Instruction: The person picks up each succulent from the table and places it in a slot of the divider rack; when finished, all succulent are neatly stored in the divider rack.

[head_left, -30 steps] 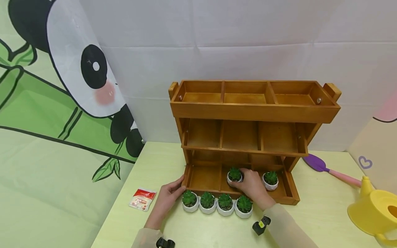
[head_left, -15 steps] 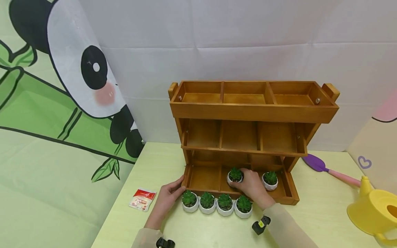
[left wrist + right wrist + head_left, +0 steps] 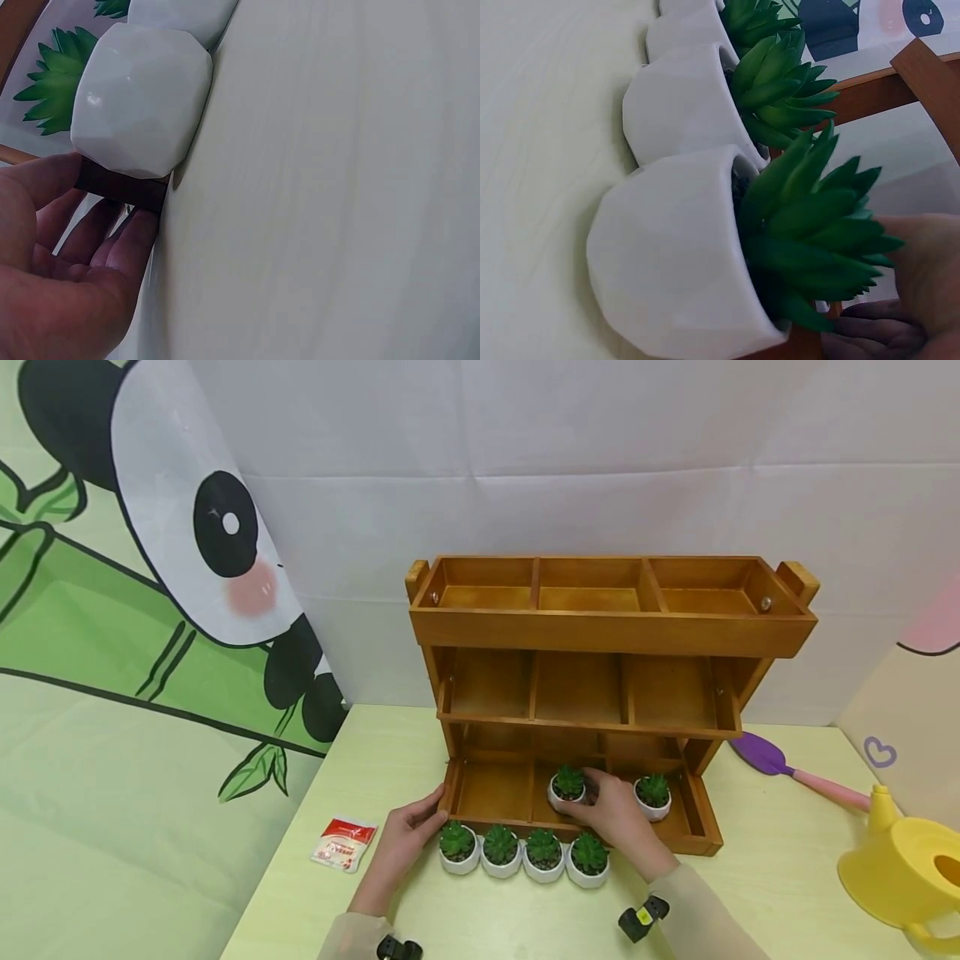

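The left hand (image 3: 408,835) grips the lower left front corner of the brown wooden shelf (image 3: 615,633); in the left wrist view, the hand's (image 3: 71,255) thumb and fingers lie on either side of the dark wooden edge (image 3: 124,186). Inside the bottom tier's middle compartment, a white-potted succulent (image 3: 567,785) stands upright, with the right hand's (image 3: 618,814) thumb at its front and fingers at its right side. Another potted succulent (image 3: 653,795) stands in the right compartment. In the right wrist view, the right hand (image 3: 922,285) is partly hidden behind a nearer plant (image 3: 682,255).
Several potted succulents (image 3: 543,853) stand in a row along the shelf's front. A red-and-white packet (image 3: 344,843) lies at the left. To the right are a purple shovel with a pink handle (image 3: 832,789) and a yellow watering can (image 3: 907,864).
My right wrist and forearm have shifted slightly to the right, and a small gap shows between the fingers and the middle plant. The left hand has stayed in place.
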Demonstrator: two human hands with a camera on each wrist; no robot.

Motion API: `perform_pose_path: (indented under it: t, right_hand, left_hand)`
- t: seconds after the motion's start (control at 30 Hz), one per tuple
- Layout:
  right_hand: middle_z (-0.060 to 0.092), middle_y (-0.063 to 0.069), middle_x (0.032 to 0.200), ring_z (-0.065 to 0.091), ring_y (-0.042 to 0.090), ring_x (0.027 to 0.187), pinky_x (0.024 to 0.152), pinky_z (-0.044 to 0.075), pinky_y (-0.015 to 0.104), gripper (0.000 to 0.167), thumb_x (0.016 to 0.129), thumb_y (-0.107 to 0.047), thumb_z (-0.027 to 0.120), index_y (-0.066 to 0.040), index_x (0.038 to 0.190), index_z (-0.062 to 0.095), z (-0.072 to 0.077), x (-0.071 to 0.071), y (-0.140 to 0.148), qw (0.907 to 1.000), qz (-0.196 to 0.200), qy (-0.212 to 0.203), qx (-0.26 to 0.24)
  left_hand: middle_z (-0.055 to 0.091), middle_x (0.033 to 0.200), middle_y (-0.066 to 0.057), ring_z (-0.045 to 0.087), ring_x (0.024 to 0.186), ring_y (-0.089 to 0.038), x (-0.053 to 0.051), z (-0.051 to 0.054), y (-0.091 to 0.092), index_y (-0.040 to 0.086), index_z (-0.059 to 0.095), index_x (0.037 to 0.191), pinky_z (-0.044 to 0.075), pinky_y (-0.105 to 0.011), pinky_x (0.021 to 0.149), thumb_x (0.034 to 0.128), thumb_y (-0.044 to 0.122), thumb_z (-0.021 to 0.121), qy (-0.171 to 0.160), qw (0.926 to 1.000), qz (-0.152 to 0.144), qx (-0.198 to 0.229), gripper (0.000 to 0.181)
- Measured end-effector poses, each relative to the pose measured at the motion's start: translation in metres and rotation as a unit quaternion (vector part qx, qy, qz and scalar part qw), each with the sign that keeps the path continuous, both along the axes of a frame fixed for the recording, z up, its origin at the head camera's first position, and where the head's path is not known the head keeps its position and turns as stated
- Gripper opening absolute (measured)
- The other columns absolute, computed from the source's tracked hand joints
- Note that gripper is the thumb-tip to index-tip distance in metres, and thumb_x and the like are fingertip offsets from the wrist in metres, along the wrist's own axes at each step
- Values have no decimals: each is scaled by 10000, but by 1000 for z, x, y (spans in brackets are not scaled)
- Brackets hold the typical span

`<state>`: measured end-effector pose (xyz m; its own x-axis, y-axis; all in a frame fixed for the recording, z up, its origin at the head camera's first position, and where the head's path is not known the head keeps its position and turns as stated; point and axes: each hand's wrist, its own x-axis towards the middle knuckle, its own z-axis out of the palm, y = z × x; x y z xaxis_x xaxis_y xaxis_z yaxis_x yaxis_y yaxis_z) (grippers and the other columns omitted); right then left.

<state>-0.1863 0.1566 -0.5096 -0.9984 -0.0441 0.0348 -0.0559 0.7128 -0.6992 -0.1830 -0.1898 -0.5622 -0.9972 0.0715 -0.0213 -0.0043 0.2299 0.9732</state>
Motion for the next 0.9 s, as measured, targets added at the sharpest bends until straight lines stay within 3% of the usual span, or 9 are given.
perform_pose_path:
  t: [0.07, 0.3, 0.9]
  right_hand:
    - [706, 150, 1024, 624, 270, 886, 767, 565, 447, 713, 854, -332, 885, 72, 1375, 613, 0, 3, 1, 9999, 22, 48, -89]
    - [645, 278, 1346, 664, 401, 1193, 989, 571, 523, 730, 890, -291, 860, 101, 1427, 558, 1, 14, 6, 9991, -27, 112, -409]
    - [604, 271, 1407, 631, 390, 1257, 995, 567, 388, 663, 916, -247, 842, 71, 1431, 572, -3, 38, 16, 9929, -49, 142, -1176]
  left_hand:
    - [561, 1511, -43, 479, 1427, -312, 0, 0, 0, 106, 612, 1469, 427, -423, 1139, 988, 108, 732, 7, 10000, -27, 12, 496]
    - [567, 1501, -57, 499, 1407, -292, 0, -1, -1, 82, 616, 1458, 451, -353, 1115, 991, 83, 723, 37, 9996, -70, 261, 479]
    - [576, 1494, -53, 507, 1401, -286, 1, -2, -1, 80, 623, 1452, 461, -346, 1107, 988, 86, 728, 92, 9995, -60, 288, 476]
